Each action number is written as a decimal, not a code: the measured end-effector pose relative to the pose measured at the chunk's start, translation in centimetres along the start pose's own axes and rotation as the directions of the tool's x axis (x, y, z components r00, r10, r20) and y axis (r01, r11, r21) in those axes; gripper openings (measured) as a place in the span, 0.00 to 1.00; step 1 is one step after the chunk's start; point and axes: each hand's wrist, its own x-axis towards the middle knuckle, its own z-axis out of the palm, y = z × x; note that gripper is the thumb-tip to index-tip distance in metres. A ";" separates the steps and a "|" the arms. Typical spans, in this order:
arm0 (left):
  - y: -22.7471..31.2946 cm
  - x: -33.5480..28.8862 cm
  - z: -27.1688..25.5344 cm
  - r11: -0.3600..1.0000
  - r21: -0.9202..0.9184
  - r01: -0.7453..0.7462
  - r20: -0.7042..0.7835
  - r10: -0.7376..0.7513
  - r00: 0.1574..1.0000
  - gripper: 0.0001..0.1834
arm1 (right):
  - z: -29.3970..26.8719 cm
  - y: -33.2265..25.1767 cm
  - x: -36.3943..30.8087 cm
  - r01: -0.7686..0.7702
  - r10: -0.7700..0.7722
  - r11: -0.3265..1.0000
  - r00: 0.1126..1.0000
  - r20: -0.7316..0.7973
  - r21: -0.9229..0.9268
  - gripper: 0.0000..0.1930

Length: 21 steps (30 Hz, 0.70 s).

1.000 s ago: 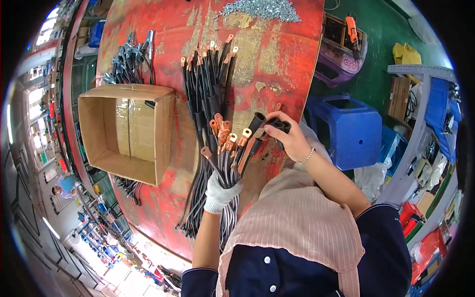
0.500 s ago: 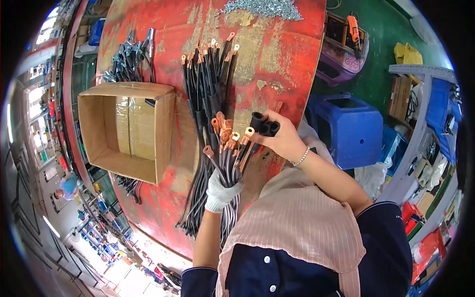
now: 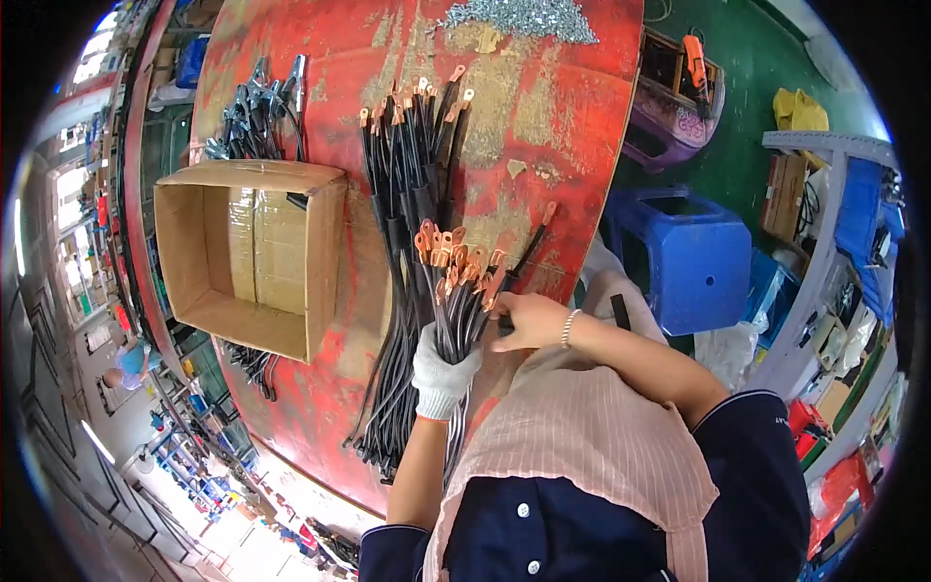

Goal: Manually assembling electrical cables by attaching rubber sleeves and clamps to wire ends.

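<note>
My left hand (image 3: 444, 373), in a white knit glove, is closed round a bundle of black cables (image 3: 448, 325) with copper lugs (image 3: 454, 254) pointing away from me. My bare right hand (image 3: 533, 322) is at the bundle's right side, just below the lugs. Its fingers are curled round a short black sleeve (image 3: 504, 326), mostly hidden by them. Another black tube piece (image 3: 621, 310) shows over my lap, right of my wrist. One cable with a copper lug (image 3: 536, 236) slants out to the right of the bundle. Beyond it, more lugged cables (image 3: 412, 145) with black sleeves lie on the table.
An open cardboard box (image 3: 325, 262) stands left of the cables on the worn red table (image 3: 562, 126). Behind it lie cables with metal clamps (image 3: 254, 121). Small metal parts (image 3: 524, 17) are heaped at the far edge. A blue stool (image 3: 698, 267) stands at the right.
My right hand has come down and nearer to me, beside the bundle; the several black sleeves in it are now mostly out of sight. A black tube piece now shows over my lap.
</note>
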 end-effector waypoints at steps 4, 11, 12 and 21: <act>0.0 -0.1 0.1 0.991 0.107 0.078 -0.044 -0.074 0.996 0.27 | -3.3 1.9 -2.2 -0.051 0.052 0.998 0.998 -0.032 0.025 0.29; -0.3 0.1 -0.3 0.991 -0.125 0.039 0.147 -0.020 0.989 0.24 | -7.6 -0.6 -3.5 0.244 0.001 0.714 0.937 -0.350 0.656 0.17; -0.1 0.1 -0.5 0.991 -0.121 0.059 0.168 -0.038 0.985 0.24 | -8.2 -1.4 -3.7 0.301 -0.009 0.693 0.912 -0.410 0.655 0.17; 0.0 0.2 -0.7 0.982 -0.162 0.096 0.214 -0.060 0.975 0.21 | -8.7 -4.2 -3.4 0.511 0.092 0.084 0.851 -0.517 0.855 0.24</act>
